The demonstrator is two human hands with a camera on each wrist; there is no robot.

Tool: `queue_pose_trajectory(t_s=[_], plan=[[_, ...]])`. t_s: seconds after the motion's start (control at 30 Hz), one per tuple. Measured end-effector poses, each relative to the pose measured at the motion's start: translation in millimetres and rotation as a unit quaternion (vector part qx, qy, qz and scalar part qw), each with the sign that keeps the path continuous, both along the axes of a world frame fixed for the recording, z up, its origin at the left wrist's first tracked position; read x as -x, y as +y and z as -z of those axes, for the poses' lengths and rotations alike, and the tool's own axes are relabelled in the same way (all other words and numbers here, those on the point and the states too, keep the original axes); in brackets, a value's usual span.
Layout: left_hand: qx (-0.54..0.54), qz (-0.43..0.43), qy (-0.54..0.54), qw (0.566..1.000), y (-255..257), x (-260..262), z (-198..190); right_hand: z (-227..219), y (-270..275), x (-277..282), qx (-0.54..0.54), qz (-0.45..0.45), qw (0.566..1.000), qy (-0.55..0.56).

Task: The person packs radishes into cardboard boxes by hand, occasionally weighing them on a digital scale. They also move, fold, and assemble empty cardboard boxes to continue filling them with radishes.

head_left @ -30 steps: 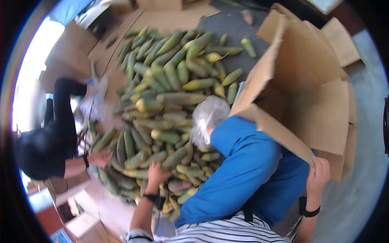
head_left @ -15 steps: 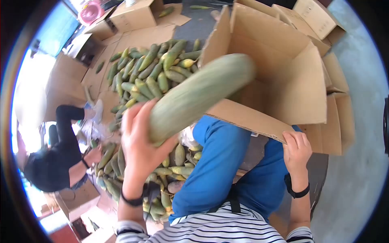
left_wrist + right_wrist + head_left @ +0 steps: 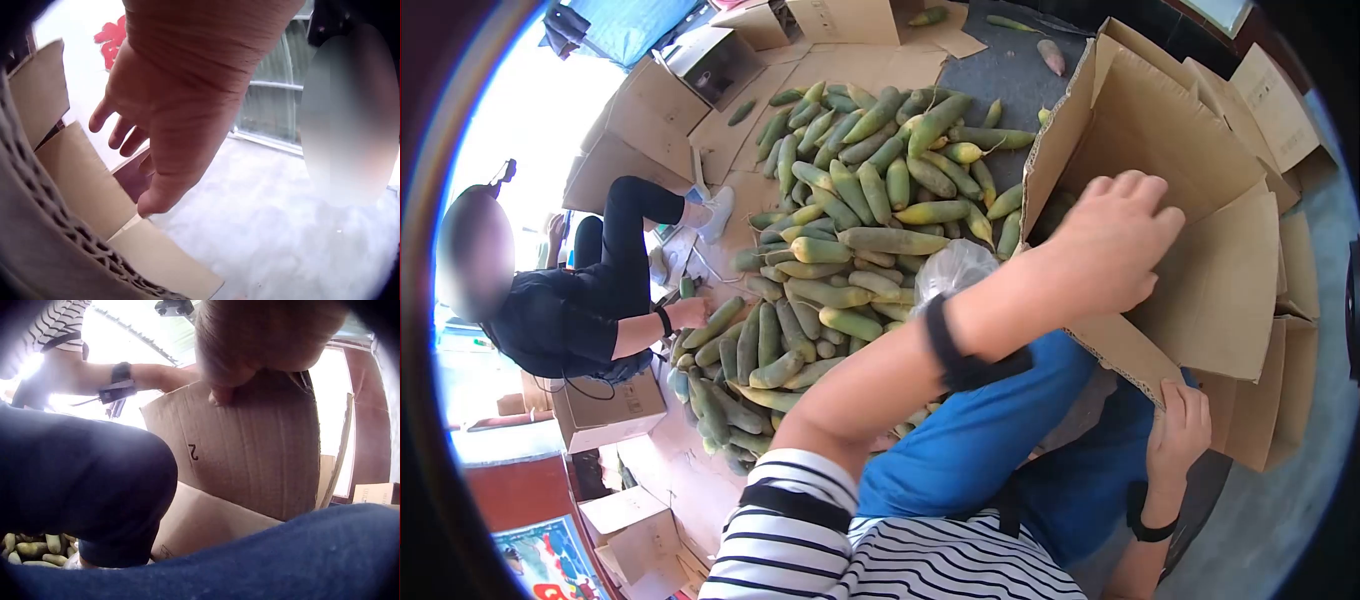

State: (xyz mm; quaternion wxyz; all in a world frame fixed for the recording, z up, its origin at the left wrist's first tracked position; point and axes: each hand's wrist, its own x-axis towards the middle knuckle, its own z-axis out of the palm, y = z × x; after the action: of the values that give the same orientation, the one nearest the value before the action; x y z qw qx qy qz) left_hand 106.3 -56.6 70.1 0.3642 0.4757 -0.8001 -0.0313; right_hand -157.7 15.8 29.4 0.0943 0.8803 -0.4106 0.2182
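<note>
Head view: the left hand (image 3: 1115,235) is seen from its back, held over the open cardboard box (image 3: 1200,250), with its fingers loosely bent. By the left wrist view its palm side is added, and the fingers and thumb are seen hanging apart, with nothing gripped between them. The edge of the near flap (image 3: 1125,350) is pinched by the right hand (image 3: 1180,430). In the right wrist view a dark printed mark (image 3: 193,452) is shown on the cardboard, which is hidden from the head view. Most of the pile of green vegetables (image 3: 840,230) is shown only by the head view: it is spread to the left of the box, well apart from the right hand's grip, with a clear plastic bag (image 3: 955,270) lying between pile and box.
</note>
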Motion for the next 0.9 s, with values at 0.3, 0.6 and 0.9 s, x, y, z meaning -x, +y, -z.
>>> queue_pose_trajectory(t_s=[0.3, 0.6, 0.9], plan=[[-0.250, -0.281, 0.081, 0.923, 159, -155, 135, -3, -8, 1, -0.023, -0.018, 1.000, 0.004], [-0.366, -0.443, -0.091, 0.813, 198, -225, 302, -7, -6, -2, -0.072, 0.003, 0.997, 0.022], [-0.325, -0.429, -0.229, 0.811, 99, -286, 342, -8, -8, -2, -0.074, 0.001, 0.996, 0.046]])
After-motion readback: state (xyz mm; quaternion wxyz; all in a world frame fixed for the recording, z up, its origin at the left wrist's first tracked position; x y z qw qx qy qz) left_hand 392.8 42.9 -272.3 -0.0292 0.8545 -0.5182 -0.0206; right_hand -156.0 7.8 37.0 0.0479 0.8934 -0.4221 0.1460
